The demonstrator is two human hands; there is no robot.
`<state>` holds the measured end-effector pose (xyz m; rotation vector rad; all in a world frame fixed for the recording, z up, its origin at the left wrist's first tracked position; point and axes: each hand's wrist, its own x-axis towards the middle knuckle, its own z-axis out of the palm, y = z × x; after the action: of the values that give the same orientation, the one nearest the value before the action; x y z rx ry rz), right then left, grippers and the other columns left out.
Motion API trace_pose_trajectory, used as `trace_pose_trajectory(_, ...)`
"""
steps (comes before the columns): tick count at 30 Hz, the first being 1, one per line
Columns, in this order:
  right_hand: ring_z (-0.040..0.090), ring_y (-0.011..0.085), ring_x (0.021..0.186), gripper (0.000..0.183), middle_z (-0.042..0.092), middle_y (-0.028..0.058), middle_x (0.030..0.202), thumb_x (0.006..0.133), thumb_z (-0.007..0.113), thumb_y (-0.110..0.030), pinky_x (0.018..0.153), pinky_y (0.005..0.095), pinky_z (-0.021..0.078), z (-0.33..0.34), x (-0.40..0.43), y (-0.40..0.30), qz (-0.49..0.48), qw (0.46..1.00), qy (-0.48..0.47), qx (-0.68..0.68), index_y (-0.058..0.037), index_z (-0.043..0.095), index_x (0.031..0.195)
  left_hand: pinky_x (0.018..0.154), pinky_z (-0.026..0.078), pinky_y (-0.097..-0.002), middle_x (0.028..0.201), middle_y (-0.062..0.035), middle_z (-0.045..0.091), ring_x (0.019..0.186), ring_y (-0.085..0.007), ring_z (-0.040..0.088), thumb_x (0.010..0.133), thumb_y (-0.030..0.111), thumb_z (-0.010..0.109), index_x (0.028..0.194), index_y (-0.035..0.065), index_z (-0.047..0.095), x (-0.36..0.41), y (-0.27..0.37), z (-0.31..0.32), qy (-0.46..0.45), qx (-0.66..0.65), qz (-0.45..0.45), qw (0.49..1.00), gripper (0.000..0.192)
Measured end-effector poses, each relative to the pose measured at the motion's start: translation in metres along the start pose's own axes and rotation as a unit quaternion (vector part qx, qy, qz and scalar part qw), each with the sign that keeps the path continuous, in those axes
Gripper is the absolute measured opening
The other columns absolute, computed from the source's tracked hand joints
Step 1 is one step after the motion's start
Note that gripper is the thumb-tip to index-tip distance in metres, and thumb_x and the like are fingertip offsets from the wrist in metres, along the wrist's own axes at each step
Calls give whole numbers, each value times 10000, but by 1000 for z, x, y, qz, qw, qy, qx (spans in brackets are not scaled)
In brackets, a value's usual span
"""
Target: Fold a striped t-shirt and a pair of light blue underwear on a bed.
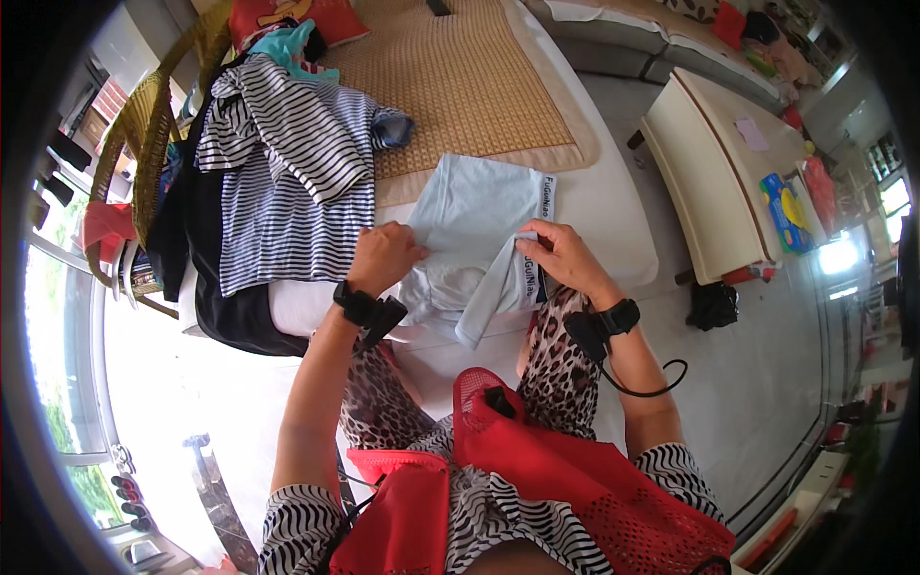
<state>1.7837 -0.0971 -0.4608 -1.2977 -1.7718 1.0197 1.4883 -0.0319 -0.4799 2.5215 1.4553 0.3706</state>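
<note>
Light blue boxer briefs (474, 208) lie at the front edge of the white padded seat, their dark-and-white lettered waistband towards the right. My right hand (564, 255) pinches the hem of one leg beside the waistband, and that leg is folded slantwise over the garment. At the left edge of the briefs is my left hand (386, 255), its fingers bent against the cloth; whether they grip it is hard to tell. To the left lie a striped shirt (298, 215) and a second striped garment (302, 129) on top of it, with black cloth (237, 323) beneath.
A woven mat (460, 79) covers the seat's far part, with a red cushion (338, 21) at its back. A rattan chair (147, 136) stands at the left. To the right is a cream table (708, 172) bearing a blue-green pack (783, 212), with a black bag (713, 305) below.
</note>
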Motion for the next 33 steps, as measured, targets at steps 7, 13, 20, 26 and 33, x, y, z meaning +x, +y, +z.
trace_pose_trajectory(7, 427, 77, 579, 176, 511, 37, 635, 908, 632, -135, 529, 263, 387, 5, -8, -47, -21, 1000, 1, -13, 20, 621, 988, 709, 510, -318, 904, -125, 676, 808, -216, 654, 779, 142, 783, 989, -27, 646, -19, 78, -8, 86, -364, 93, 923, 303)
trace_pose_trajectory(13, 433, 75, 559, 147, 525, 57, 632, 886, 650, -110, 510, 264, 390, 23, -10, -73, -80, 993, 55, -64, 9, 631, 971, 622, 467, -360, 787, -182, 636, 695, -246, 629, 794, 106, 673, 973, -41, 626, -30, 100, 3, 138, -312, 75, 937, 236)
trace_pose_trajectory(20, 399, 32, 575, 177, 489, -33, 633, 906, 656, -162, 513, 223, 347, 10, -26, -76, -70, 991, 114, -4, -1, 635, 975, 641, 483, -400, 788, -219, 631, 713, -381, 627, 774, 64, 596, 939, -34, 631, -68, 84, 3, 30, -373, -26, 927, 195)
trace_pose_trajectory(26, 353, 36, 604, 220, 412, -48, 651, 950, 608, -204, 533, 211, 315, 4, -36, -53, -25, 991, 127, 27, 13, 602, 991, 660, 492, -350, 807, -222, 644, 659, -238, 614, 818, 101, 628, 1034, -18, 653, -94, 53, -10, -11, -369, -65, 927, 248)
trace_pose_trajectory(33, 351, 41, 625, 233, 427, -45, 680, 966, 580, -205, 544, 217, 322, -6, -25, -23, -15, 989, 145, 31, 24, 561, 924, 644, 461, -232, 831, -32, 675, 719, -58, 554, 847, 121, 701, 1026, -49, 666, -49, 25, -54, 17, -480, -91, 873, 249)
